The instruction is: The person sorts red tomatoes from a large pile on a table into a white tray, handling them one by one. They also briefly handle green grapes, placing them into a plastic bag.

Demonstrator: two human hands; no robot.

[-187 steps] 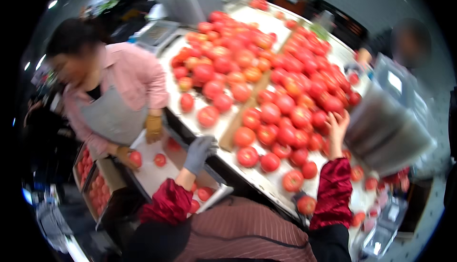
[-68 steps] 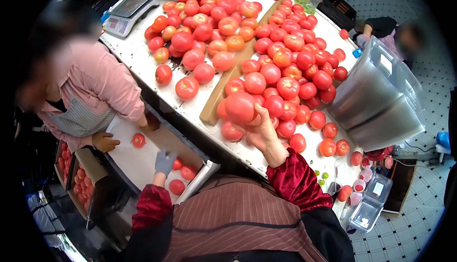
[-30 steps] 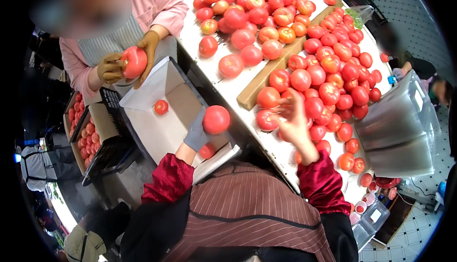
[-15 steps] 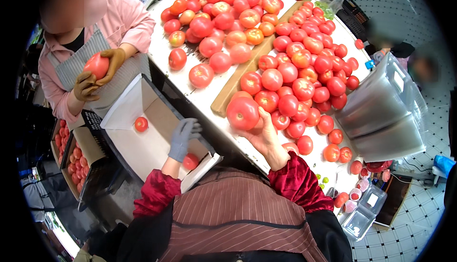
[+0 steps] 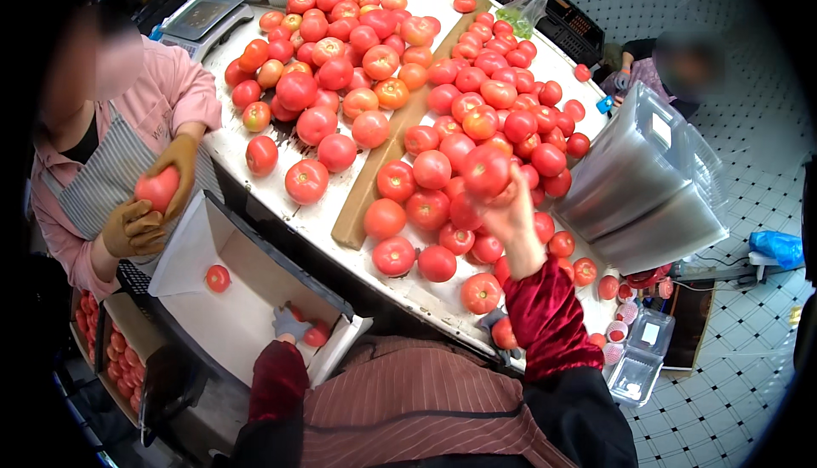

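Note:
My bare right hand [image 5: 513, 217] is closed around a large red tomato [image 5: 488, 170], lifted over the pile of tomatoes [image 5: 502, 94] on the right half of the white table. Motion blurs the hand and the tomato slightly. My left hand [image 5: 291, 326], in a grey glove, is down inside a white-lined box [image 5: 255, 251] below the table edge. Its partly visible fingers look spread, beside two tomatoes; the nearer one is a red tomato [image 5: 317, 334]. Whether they touch is unclear. Another tomato [image 5: 218, 278] lies farther along the box floor.
A wooden bar [image 5: 370, 191] divides the tomatoes into two heaps. At left, a co-worker in brown gloves holds a tomato [image 5: 157, 189]. Stacked clear plastic containers [image 5: 638, 187] stand at right, above an open clear clamshell [image 5: 642, 357]. A scale [image 5: 204, 17] sits at the far left.
My right hand has carried the large tomato away from the wooden bar, rightward over the pile. My left hand has lowered into the box. The whole view has shifted, so the table appears farther left.

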